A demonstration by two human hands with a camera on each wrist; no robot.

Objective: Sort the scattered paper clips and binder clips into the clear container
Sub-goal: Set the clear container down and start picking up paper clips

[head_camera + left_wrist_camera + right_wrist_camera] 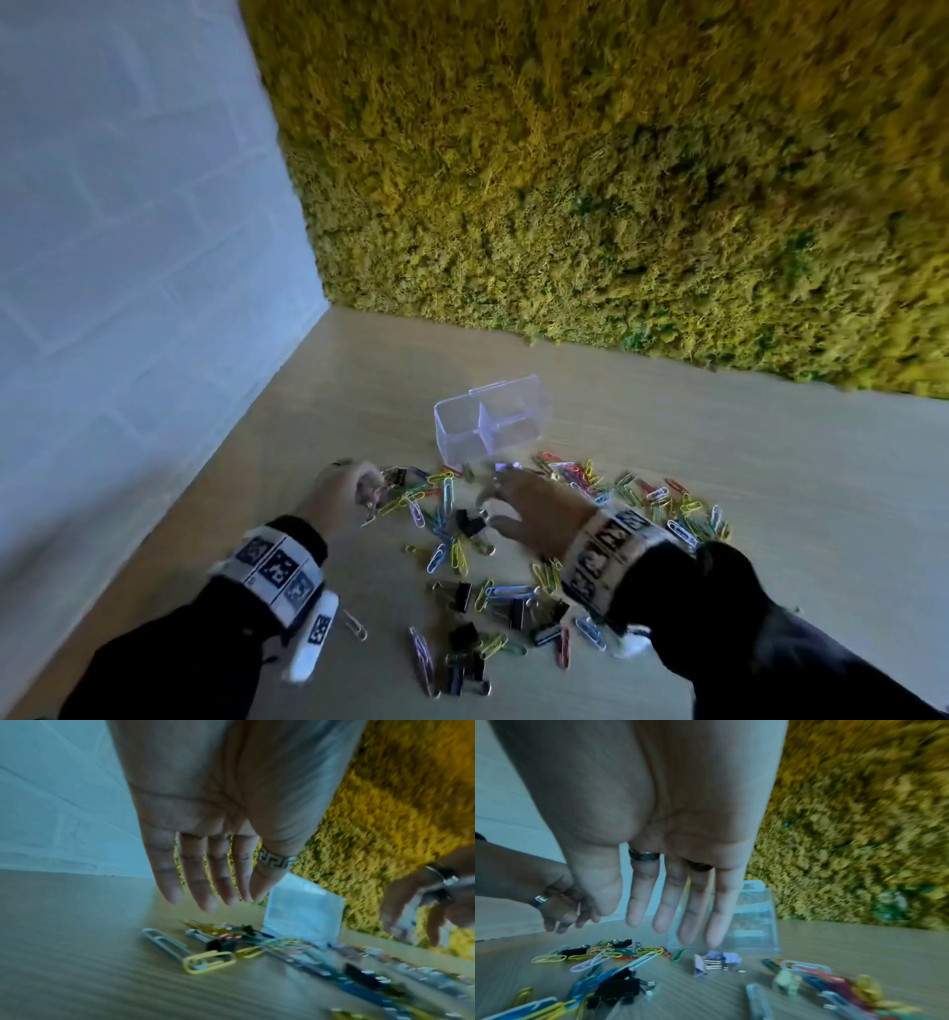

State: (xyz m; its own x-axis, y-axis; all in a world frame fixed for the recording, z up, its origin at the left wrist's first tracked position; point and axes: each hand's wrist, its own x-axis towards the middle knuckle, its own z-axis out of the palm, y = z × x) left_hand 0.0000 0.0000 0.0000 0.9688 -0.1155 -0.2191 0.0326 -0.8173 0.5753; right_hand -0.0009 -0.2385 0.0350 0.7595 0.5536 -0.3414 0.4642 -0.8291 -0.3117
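Dozens of coloured wire paper clips (447,493) and several black binder clips (470,524) lying scattered on wood-grain bench (719,462), one clear two-compartment container (488,419) standing just behind, left hand (341,493) and right hand (539,506) hovering, fingers (695,912) spread straight, gripping nothing.

Both hands (441,501) over scattered clips (464,565)

Setting: office-style interior
Evidence, upper right: yellow-green moss wall (616,180)
Evidence, left: white brick wall (128,205)
Evidence, bottom: light wood desk (719,462)
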